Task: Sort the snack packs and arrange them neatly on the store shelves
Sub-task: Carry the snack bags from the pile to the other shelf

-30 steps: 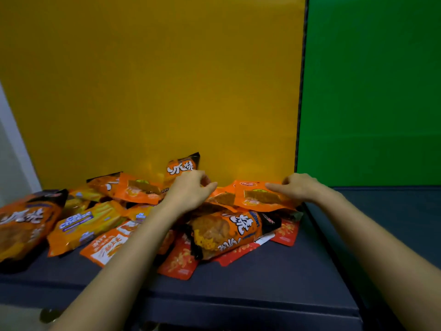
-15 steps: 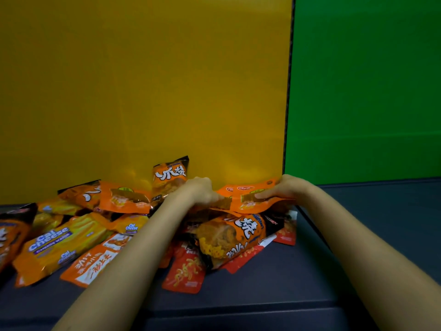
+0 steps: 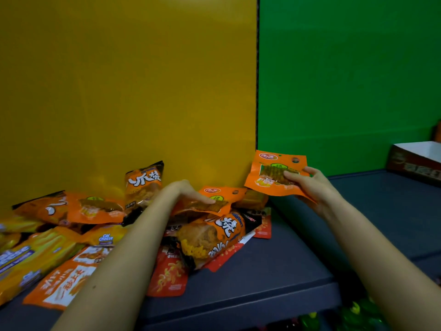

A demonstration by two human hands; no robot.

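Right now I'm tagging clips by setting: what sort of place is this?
Likely a shop, mid-stocking: a heap of snack packs on a dark shelf, coloured back panels behind.

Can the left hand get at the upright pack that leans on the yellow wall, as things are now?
Probably yes. The upright pack stands just beside the left hand, with nothing between them. The hand rests on a flat orange pack, so it would need to leave that first.
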